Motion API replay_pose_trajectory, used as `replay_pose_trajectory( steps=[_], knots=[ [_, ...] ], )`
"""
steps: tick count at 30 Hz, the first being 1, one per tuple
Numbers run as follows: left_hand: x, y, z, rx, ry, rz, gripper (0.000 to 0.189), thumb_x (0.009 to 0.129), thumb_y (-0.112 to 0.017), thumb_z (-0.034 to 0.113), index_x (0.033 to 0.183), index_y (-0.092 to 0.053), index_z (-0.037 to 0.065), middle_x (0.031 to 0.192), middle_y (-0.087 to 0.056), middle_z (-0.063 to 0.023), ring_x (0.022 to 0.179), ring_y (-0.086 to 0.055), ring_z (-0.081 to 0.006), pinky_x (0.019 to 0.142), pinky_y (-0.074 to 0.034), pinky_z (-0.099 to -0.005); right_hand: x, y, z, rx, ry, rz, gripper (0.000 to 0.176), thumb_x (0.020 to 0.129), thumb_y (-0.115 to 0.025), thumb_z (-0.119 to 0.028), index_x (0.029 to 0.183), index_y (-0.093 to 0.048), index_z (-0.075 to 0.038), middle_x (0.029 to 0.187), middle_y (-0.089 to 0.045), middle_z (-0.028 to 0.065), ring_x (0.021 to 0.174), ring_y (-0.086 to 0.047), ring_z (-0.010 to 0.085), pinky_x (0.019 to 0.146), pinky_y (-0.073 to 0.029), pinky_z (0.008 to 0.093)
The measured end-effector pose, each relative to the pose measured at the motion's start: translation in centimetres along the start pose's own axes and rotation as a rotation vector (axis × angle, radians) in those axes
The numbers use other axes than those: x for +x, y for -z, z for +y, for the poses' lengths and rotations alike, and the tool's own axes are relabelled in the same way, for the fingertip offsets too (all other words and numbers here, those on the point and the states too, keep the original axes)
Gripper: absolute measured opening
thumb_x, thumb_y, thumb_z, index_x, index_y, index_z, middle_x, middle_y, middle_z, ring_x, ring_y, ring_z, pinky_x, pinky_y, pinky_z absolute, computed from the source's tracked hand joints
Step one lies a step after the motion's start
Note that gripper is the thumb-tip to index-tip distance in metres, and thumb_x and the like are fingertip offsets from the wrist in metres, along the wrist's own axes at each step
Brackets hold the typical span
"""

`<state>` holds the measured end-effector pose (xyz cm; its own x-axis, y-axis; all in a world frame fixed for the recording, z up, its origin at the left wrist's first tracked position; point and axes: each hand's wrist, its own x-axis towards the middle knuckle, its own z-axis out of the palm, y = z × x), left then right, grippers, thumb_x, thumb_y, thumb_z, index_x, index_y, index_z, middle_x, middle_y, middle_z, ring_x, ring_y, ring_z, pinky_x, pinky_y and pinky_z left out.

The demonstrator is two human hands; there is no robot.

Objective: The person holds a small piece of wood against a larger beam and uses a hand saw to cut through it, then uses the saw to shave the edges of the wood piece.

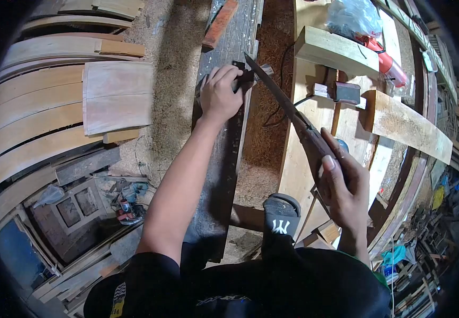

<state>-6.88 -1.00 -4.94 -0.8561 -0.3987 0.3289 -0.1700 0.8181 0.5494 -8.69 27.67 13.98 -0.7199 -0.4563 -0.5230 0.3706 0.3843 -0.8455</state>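
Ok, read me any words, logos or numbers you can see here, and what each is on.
Nothing reads clearly.
Black rubber sandal: white emblem, maybe interlocked letters, not legible.
Black cloth garment at the bottom: pale lettering, too blurred.
Yellow patch on that garment: dark marks, too small.

A dark plank (223, 175) over sawdust (264, 135) carries a small dark block (245, 75) and a reddish strip (220, 24).
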Motion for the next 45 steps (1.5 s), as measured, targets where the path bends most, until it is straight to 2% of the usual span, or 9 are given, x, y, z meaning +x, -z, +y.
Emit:
replay_pose_trajectory(
  steps=[4, 7, 12, 18, 21, 28, 32, 35, 45],
  knots=[
    [-0.1, 0.0, 0.1, 0.083, -0.049, 0.03, 0.027, 0.079, -0.082, 0.025, 0.099, -0.073, 0.01, 0.102, -0.069, -0.0038, 0.098, -0.064, -0.0291, 0.085, -0.05, -0.0427, -1.2, -0.8, 1.2, 0.065, 0.022, 0.037, 0.048, 0.106, -0.058, -0.022, 0.148, -0.052, 0.0, 0.075, -0.053, -0.0048, 0.061, -0.045, 0.0026, 0.055, -0.032, 0.0195],
    [-0.4, 0.0, 0.0, 0.105, -0.055, 0.031, 0.028, 0.079, -0.081, 0.026, 0.102, -0.074, 0.011, 0.101, -0.068, -0.0029, 0.098, -0.063, -0.0288, 0.086, -0.049, -0.0429, -1.1, 0.0, 5.1, 0.198, 0.213, 0.116, 0.048, 0.106, -0.055, -0.021, 0.149, -0.051, 0.0, 0.068, -0.048, -0.0056, 0.054, -0.04, 0.0016, 0.05, -0.031, 0.0196],
    [-1.1, 1.6, 0.6, 0.13, -0.024, -0.092, 0.041, 0.082, -0.081, 0.023, 0.119, -0.074, 0.009, 0.104, -0.065, -0.0089, 0.098, -0.061, -0.0302, 0.087, -0.05, -0.0422, -1.8, -0.3, 8.3, 0.178, 0.116, 0.154, 0.046, 0.107, -0.053, -0.018, 0.15, -0.05, -0.001, 0.066, -0.047, -0.0061, 0.052, -0.041, 0.0021, 0.048, -0.033, 0.0204],
    [-0.8, 3.4, -1.0, -0.041, -0.106, -0.194, 0.035, 0.088, -0.077, 0.023, 0.119, -0.074, 0.008, 0.109, -0.068, -0.0107, 0.102, -0.064, -0.0313, 0.092, -0.051, -0.0425, -2.9, -1.1, 9.7, 0.168, 0.129, 0.186, 0.045, 0.107, -0.052, -0.017, 0.149, -0.05, -0.001, 0.068, -0.051, -0.0047, 0.053, -0.042, 0.0021, 0.047, -0.033, 0.0206],
    [-0.4, 3.7, -1.3, -0.057, -0.13, -0.23, 0.031, 0.09, -0.074, 0.028, 0.116, -0.074, 0.011, 0.106, -0.068, -0.0094, 0.102, -0.064, -0.0325, 0.088, -0.053, -0.0438, -3.0, -1.6, 9.6, 0.211, 0.146, 0.173, 0.045, 0.107, -0.051, -0.015, 0.15, -0.05, -0.001, 0.071, -0.051, -0.0042, 0.054, -0.042, 0.0021, 0.048, -0.033, 0.0206],
    [-0.1, 3.8, -1.6, 0.088, -0.314, -0.209, 0.027, 0.089, -0.075, 0.026, 0.105, -0.076, 0.005, 0.102, -0.07, -0.0095, 0.095, -0.068, -0.0301, 0.085, -0.055, -0.0419, -1.9, -2.8, 9.8, 0.247, 0.144, 0.087, 0.046, 0.105, -0.054, -0.013, 0.15, -0.05, -0.002, 0.075, -0.051, -0.0053, 0.06, -0.042, 0.0022, 0.055, -0.033, 0.0187],
    [0.2, 3.8, -0.7, 0.093, -0.295, -0.168, 0.025, 0.089, -0.075, 0.026, 0.101, -0.076, 0.005, 0.098, -0.071, -0.0081, 0.093, -0.067, -0.0294, 0.084, -0.054, -0.0426, -1.3, -3.7, 10.9, 0.205, 0.186, 0.096, 0.047, 0.106, -0.057, -0.017, 0.149, -0.051, -0.002, 0.077, -0.054, -0.0044, 0.061, -0.043, 0.0025, 0.055, -0.034, 0.0194],
    [0.3, 3.7, -0.7, 0.236, -0.323, -0.169, 0.022, 0.09, -0.074, 0.029, 0.1, -0.076, 0.01, 0.094, -0.07, -0.005, 0.095, -0.067, -0.0265, 0.082, -0.056, -0.0433, -0.8, -4.2, 11.5, 0.168, 0.204, 0.106, 0.047, 0.106, -0.058, -0.019, 0.149, -0.051, -0.002, 0.079, -0.057, -0.0038, 0.062, -0.045, 0.0027, 0.055, -0.035, 0.0196],
    [-0.3, 3.2, -1.4, 0.079, -0.298, -0.172, 0.025, 0.089, -0.076, 0.026, 0.102, -0.074, 0.004, 0.095, -0.066, -0.0109, 0.092, -0.066, -0.0318, 0.079, -0.054, -0.0439, -0.3, -4.5, 11.9, 0.13, 0.216, 0.086, 0.047, 0.105, -0.059, -0.018, 0.149, -0.052, -0.002, 0.077, -0.056, -0.004, 0.061, -0.045, 0.0033, 0.056, -0.035, 0.0204]
  ],
)
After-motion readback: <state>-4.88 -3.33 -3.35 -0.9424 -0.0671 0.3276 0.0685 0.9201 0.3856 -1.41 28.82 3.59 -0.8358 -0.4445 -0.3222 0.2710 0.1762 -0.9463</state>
